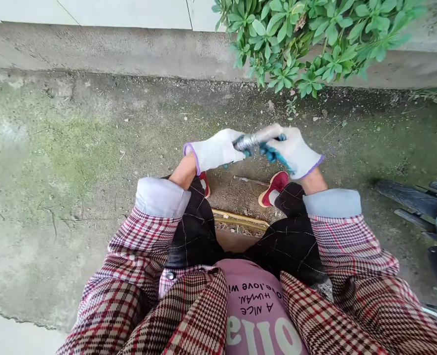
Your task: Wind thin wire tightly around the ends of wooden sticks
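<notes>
My left hand (pixel 220 148), in a white knit glove with blue-green palm and purple cuff, is closed round one end of a silvery ribbed metal tube (pixel 247 141). My right hand (pixel 290 150), gloved alike, grips the other end; its fingers are curled and partly blurred. The tube is held roughly level above the ground, between and beyond my knees. What lies inside my fingers is hidden. Below the hands, a thin rod or stick (pixel 250 180) lies on the dirt close to my red shoe (pixel 275 187).
A gold-coloured metal bar frame (pixel 240 220) shows between my legs. Ahead is a low concrete ledge (pixel 129 52) under a pale tiled wall (pixel 129 12), with a leafy shrub (pixel 300 39) at right. Dark parts of a vehicle (pixel 418 197) stand to the right.
</notes>
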{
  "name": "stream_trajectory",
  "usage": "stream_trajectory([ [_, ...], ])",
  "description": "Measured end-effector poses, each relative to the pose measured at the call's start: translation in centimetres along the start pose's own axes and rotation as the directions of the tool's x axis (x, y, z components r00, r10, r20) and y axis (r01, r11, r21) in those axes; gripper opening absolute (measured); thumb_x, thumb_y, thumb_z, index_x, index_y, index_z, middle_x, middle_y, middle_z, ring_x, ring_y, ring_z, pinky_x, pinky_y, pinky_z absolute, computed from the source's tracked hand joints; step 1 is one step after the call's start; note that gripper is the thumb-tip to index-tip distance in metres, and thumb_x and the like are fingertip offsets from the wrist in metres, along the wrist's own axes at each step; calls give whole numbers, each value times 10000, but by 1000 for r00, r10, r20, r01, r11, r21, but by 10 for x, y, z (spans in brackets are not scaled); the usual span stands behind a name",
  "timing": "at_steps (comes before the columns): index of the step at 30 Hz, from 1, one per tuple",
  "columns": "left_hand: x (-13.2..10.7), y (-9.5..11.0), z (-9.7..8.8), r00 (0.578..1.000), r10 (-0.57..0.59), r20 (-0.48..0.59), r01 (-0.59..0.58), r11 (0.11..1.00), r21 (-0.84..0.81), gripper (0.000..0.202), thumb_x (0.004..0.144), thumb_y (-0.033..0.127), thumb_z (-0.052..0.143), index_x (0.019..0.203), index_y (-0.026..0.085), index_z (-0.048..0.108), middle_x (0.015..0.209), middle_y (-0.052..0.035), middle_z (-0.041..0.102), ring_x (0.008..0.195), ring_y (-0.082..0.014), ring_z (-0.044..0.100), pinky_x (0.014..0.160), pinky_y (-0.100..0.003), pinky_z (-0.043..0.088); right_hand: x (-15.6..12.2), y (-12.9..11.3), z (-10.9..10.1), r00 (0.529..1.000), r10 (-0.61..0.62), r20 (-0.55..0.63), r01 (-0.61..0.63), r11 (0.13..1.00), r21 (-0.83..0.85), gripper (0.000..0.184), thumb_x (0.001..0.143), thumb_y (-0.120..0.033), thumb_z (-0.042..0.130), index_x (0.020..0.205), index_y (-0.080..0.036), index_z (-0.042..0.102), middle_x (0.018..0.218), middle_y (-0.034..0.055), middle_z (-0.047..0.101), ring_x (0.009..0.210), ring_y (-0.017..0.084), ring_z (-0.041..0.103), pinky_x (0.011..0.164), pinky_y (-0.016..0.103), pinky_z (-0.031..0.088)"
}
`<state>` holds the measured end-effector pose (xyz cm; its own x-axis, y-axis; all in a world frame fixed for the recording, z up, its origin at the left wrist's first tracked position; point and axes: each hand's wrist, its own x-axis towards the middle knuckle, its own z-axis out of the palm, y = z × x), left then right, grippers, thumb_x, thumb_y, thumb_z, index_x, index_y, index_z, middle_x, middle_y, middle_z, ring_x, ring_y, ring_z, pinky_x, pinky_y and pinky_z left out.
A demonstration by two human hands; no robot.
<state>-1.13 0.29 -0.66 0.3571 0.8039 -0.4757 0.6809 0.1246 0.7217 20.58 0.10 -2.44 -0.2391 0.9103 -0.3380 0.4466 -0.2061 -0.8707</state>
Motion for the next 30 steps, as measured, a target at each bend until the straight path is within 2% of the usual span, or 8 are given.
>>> stream_trajectory([
  [3, -11, -13, 2, 984, 42, -172, -31, 997, 69, 303, 913, 292, 596, 1149, 181, 749, 914, -71, 766, 741, -194, 704, 685, -311, 567, -28, -3, 33, 992, -63, 107, 68, 997, -42, 179, 846, -311, 606, 868, -178, 723, 692, 16, 697, 543, 144, 579, 550, 290, 475],
  [5, -15, -24, 9, 965, 68, -252, 17, 947, 320, 285, 940, 267, 579, 1144, 167, 751, 981, -120, 780, 876, -248, 739, 800, -349, 569, -47, -9, 46, 969, -136, 205, 172, 970, -173, 199, 889, -324, 587, 862, -193, 735, 713, 19, 718, 590, 159, 606, 607, 301, 477],
  [10, -31, -32, 40, 1000, 29, -9, -15, 728, 685, 356, 957, 184, 541, 1253, 199, 737, 1100, -159, 788, 1056, -320, 757, 891, -381, 544, -63, -26, 25, 946, -272, 177, 319, 881, -350, 181, 875, -310, 621, 880, -212, 773, 832, 51, 774, 743, 214, 654, 719, 348, 474],
  [12, -42, -31, 51, 993, 87, 74, -114, 755, 646, 341, 960, 243, 577, 1257, 218, 742, 1103, -137, 795, 1040, -305, 760, 871, -356, 540, -56, -20, 9, 970, -235, 58, 242, 931, -273, 146, 852, -319, 647, 846, -228, 762, 832, 52, 771, 704, 205, 637, 693, 345, 485],
  [15, -57, -33, 58, 971, 240, 0, -213, 860, 464, 304, 972, 308, 600, 1217, 212, 753, 1073, -95, 804, 997, -253, 755, 856, -307, 527, -48, 3, 5, 994, -21, -109, 8, 993, -114, 140, 818, -333, 635, 830, -224, 722, 691, 19, 693, 558, 173, 539, 553, 309, 421],
  [21, -57, -38, 60, 929, 232, -287, -155, 951, 266, 290, 973, 260, 585, 1185, 136, 738, 1087, -113, 796, 952, -225, 732, 843, -289, 514, -77, 39, 66, 993, -37, 109, 59, 975, -212, 183, 807, -341, 623, 716, -204, 703, 571, -14, 618, 532, 158, 530, 560, 289, 415],
  [25, -47, -33, 78, 980, 146, -133, -60, 862, 504, 342, 997, 241, 526, 1266, 175, 725, 1120, -153, 784, 1031, -300, 744, 871, -368, 520, -100, 26, 74, 959, -134, 251, 191, 957, -217, 233, 840, -401, 622, 750, -209, 718, 682, -11, 683, 588, 149, 552, 624, 290, 443],
  [30, -46, -27, 98, 989, 122, 84, -148, 756, 638, 385, 975, 162, 496, 1263, 210, 746, 1064, -157, 784, 1044, -328, 750, 858, -393, 516, -90, 24, 28, 990, -133, 42, 139, 952, -271, 184, 795, -369, 646, 754, -209, 727, 719, 24, 698, 649, 179, 559, 645, 318, 437],
])
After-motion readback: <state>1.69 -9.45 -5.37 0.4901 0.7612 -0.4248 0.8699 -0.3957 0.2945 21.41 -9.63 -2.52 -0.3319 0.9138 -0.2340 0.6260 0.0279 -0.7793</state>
